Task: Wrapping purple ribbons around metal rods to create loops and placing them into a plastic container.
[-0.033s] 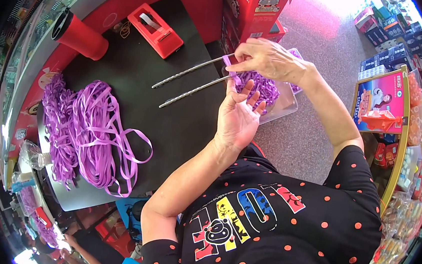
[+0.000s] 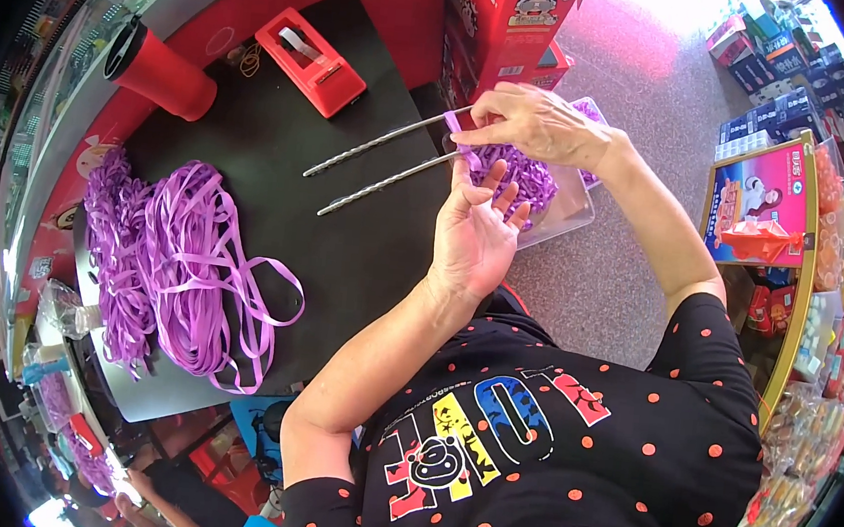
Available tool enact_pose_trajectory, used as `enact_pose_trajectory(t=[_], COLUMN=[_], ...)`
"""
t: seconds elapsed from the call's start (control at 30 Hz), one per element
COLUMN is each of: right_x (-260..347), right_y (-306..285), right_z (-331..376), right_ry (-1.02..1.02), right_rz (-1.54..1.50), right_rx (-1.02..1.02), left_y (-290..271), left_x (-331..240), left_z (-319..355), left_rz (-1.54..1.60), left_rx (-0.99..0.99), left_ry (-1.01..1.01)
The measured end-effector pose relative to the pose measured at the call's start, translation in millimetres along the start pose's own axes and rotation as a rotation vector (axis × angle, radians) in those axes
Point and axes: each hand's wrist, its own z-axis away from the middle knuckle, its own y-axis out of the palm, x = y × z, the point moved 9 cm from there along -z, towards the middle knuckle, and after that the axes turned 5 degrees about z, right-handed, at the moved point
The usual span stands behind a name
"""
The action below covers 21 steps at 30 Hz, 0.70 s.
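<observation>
Two slim metal rods with twisted ends (image 2: 377,144) jut out side by side over the dark table. A purple ribbon (image 2: 453,124) crosses them near my hands. My right hand (image 2: 540,123) is closed, its thumb and forefinger pinching the ribbon at the rods; the exact grip is partly hidden. Below it, my left hand (image 2: 479,243) is turned palm up with its fingers apart, one fingertip touching the ribbon by the lower rod. Behind the fingers, a heap of crinkled purple ribbon (image 2: 522,180) lies in a clear plastic tub (image 2: 572,216).
Loose bundles of purple ribbon (image 2: 196,264) lie at the left of the black table (image 2: 342,257). Farther back are a red tape dispenser (image 2: 311,61) and a red tumbler (image 2: 163,72). Red boxes (image 2: 513,31) stand beyond the table, and a display shelf (image 2: 763,208) stands at right.
</observation>
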Motion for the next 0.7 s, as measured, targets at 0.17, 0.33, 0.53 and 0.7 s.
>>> enact_pose_trajectory(t=[0.17,0.33,0.53,0.7], right_x=[-39.1,-37.8,-68.9,-72.0], right_y=[21.9,-9.1,72.1,83.1], right_z=[24.3,1.0,-18.5,-18.8], right_ry=[0.180,0.388,0.622,0.728], right_rz=[-0.316,-0.125,-0.867,-1.099], right_rx=[-0.109,-0.430,0.190,0.228], left_y=[0.9,3.2,13.0,35.2], left_x=[-1.5,-9.8,-10.4,-72.4], left_z=[-1.9,-0.1,38.4,117.3], left_rz=[0.022,-0.017,-0.092,-0.759], left_rx=[0.039,0.074,0.001,0.240], left_ry=[0.012,0.097,0.057,0.173])
